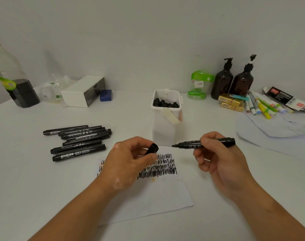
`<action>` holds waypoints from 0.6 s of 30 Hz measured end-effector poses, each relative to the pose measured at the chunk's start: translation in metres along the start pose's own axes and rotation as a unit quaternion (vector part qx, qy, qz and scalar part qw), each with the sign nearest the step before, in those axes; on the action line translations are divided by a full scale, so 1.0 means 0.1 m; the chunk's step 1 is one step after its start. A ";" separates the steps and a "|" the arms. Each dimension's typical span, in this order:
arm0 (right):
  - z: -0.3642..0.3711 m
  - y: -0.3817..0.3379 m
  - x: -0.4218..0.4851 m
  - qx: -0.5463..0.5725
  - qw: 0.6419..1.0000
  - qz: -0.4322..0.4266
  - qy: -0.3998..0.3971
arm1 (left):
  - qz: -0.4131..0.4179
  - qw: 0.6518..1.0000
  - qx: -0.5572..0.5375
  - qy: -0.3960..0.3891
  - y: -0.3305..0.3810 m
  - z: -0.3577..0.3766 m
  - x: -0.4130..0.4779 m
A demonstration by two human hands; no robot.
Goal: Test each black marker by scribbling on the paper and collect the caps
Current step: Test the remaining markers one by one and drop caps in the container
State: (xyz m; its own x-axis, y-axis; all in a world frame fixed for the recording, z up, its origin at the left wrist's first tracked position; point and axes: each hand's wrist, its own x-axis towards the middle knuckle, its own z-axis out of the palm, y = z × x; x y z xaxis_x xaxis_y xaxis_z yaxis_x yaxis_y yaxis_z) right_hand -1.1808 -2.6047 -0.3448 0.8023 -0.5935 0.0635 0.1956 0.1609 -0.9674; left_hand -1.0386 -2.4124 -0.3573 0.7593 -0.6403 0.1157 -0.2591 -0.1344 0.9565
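Observation:
My right hand (pixel 216 153) grips an uncapped black marker (pixel 217 142), held level with its tip pointing left above the paper's far edge. My left hand (pixel 129 160) pinches the marker's black cap (pixel 152 149) between thumb and fingers, a short gap left of the tip. Under both hands lies a white paper (pixel 157 197) with rows of black scribbles (pixel 163 166). Behind the paper stands a white container (pixel 166 126) with several black caps (pixel 165 103) inside. Several black markers (pixel 78 141) lie in a pile on the table to the left.
A large bottle (pixel 11 79) and a white box (pixel 84 91) stand at the back left, with a blue block (pixel 105 95) beside them. Two brown pump bottles (pixel 233 80), a green package (pixel 200 84), coloured markers (pixel 262 105) and pale cloth (pixel 278 131) fill the right.

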 end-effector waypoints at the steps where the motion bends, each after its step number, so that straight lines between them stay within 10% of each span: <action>1: 0.00 -0.01 -0.01 -0.006 1.000 -0.010 -0.001 | 0.007 1.000 0.001 -0.005 0.01 0.00 0.00; 18: 0.04 0.00 -0.06 -0.139 0.987 -0.020 -0.083 | 0.092 0.989 -0.027 -0.112 0.02 0.02 -0.04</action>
State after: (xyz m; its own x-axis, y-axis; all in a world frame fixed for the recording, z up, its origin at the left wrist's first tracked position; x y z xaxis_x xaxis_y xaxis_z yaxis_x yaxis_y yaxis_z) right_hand -1.1828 -2.5978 -0.3445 0.8833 -0.4533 0.1196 0.0849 -0.0962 -0.9917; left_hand -1.0434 -2.4111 -0.3568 0.5495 -0.8025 0.2324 -0.3441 0.0361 0.9382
